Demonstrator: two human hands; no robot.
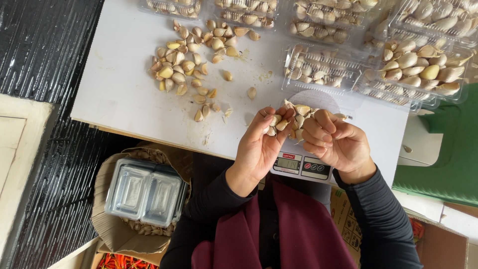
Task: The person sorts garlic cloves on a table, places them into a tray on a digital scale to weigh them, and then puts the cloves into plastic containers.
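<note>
Here, mid-frame above the scale, we cup pale, papery-skinned garlic cloves: left hand curled around several, right hand pinching others, both hands pressed together.

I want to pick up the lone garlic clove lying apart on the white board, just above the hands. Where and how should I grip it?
Pinch the lone clove across its plump middle, coming straight down from above. It lies flat on the white board, clear of the pile of cloves, so fingertips fit on both sides; its tapered ends would likely slip.
</note>
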